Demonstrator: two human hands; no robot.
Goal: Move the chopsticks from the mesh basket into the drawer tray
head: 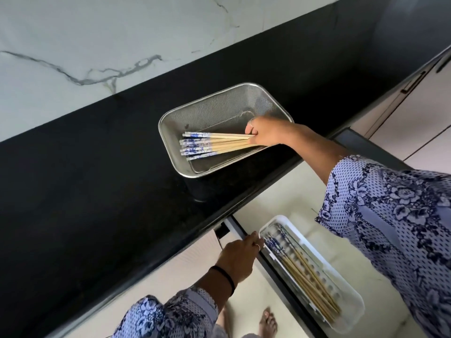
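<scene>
On the black polished stone counter [97, 167] sits the rectangular steel mesh basket [175, 118], and in it lies a fanned bundle of pale bamboo chopsticks with blue-and-white patterned tops [214, 145]. Their long axis runs left to right across the basket: the patterned tops point left and spread apart, and the plain eating ends gather at the right. There the right hand [266, 134] closes its curled fingers around those gathered ends, so the step in hand looks like picking up the next bunch, with the bundle not yet lifted clear of the basket.

Nearer and lower, the left hand [240, 256] rests at the left edge of the open drawer, fingers bent over the rim beside the tray; whether it truly grips the edge I cannot tell. Just right of it lies the long white plastic drawer tray [351, 320], which already holds several matching chopsticks [307, 274], their patterned tops at the far end.

The next move likely calls for lifting the bunch together, turning it to match the tray's length, tops to the far end, and lowering it without scattering.
</scene>
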